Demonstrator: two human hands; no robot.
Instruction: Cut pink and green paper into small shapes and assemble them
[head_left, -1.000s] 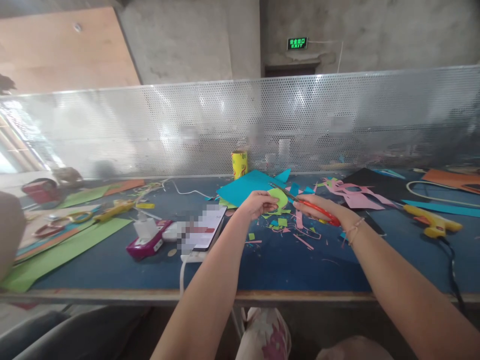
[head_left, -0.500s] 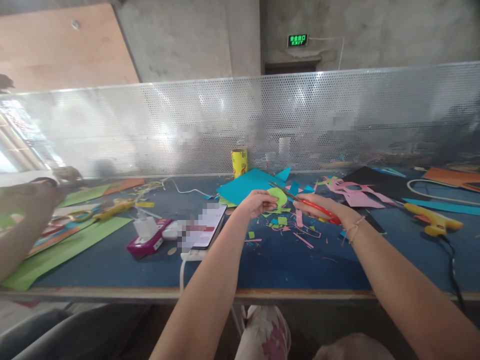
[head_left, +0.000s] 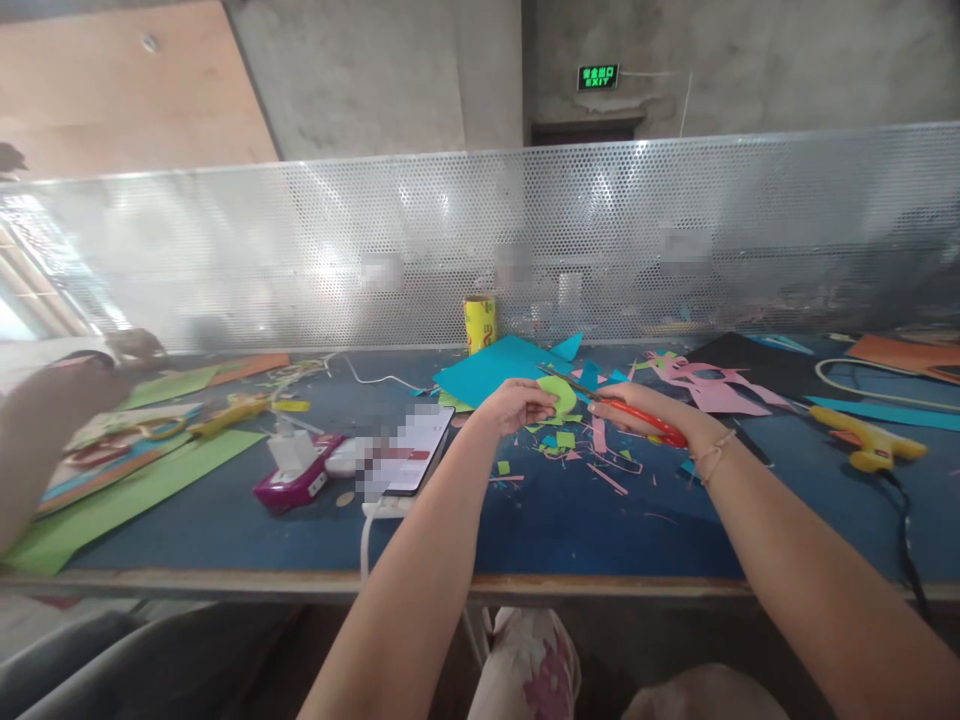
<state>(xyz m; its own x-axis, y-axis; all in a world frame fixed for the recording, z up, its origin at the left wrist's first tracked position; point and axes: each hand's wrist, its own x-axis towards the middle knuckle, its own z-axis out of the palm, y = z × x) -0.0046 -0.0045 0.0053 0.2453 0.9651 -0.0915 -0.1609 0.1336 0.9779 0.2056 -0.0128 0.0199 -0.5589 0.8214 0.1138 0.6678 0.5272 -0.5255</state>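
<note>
Between the fingers of my left hand [head_left: 521,405] is a small rounded piece of light green paper [head_left: 559,396], held above the table. My right hand [head_left: 637,408] is closed around the red handles of a pair of scissors [head_left: 651,424]. The blades point left and lie at the upper edge of the green paper; how far apart they are I cannot tell. Underneath lie small green, blue and pink paper scraps [head_left: 565,440]. A sheet of blue paper [head_left: 499,370] rests just behind my left hand.
A yellow roll [head_left: 480,325] stands by the perforated metal screen [head_left: 420,220]. On my left are a phone [head_left: 420,452], a purple power strip [head_left: 292,482] and a co-worker's arm [head_left: 45,430]. Pink paper cut-offs [head_left: 720,388] and a yellow glue gun [head_left: 862,432] lie to the right.
A trimming hanging below the green piece half a second ago no longer shows there, and the piece looks rounder. My hands have barely shifted. The co-worker's arm at the left has moved slightly.
</note>
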